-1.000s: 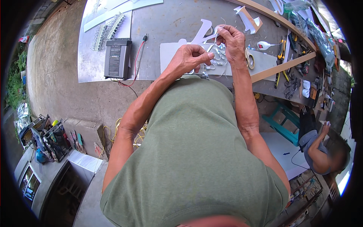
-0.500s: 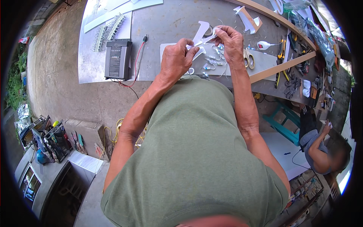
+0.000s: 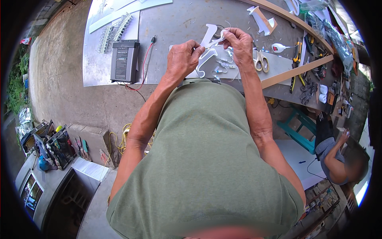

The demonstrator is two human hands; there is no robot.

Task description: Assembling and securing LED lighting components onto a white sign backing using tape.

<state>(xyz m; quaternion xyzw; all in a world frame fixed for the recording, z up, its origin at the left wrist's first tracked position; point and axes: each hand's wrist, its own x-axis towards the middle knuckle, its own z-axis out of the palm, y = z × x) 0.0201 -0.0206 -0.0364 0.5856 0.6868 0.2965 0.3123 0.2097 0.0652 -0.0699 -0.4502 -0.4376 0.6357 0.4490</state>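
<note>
Both hands are raised just above the grey surface [image 3: 179,24], at 12 o'clock from the torso. The left hand [image 3: 182,59] is closed, fingertips pinched on a thin white wire [image 3: 207,55]. The right hand [image 3: 238,43] is closed too, gripping the other end of the wire near a white cut-out letter [image 3: 209,34]. The wire is stretched between the two hands and loops down at 6 o'clock of them. Whether the letter is lifted or lies flat cannot be told.

Small LED modules [image 3: 222,65] on wires are scattered on the surface just below the hands, at 5 o'clock from the left hand. Scissors [image 3: 260,60] are lying at 4 o'clock of the right hand, near it. A white glue gun [image 3: 280,47] is seen at 3 o'clock, beyond the scissors. A black power supply [image 3: 125,60] is set at 9 o'clock of the left hand, well apart, with a red lead [image 3: 144,63] run along its right side. A string of white modules [image 3: 112,32] is laid at 10 o'clock, above the supply. A wooden batten [image 3: 296,71] is angled along the surface's right edge, with hand tools [image 3: 299,49] beside it.

Another person [image 3: 334,153] is seated at 4 o'clock, well apart, beside a teal stool [image 3: 296,129].
</note>
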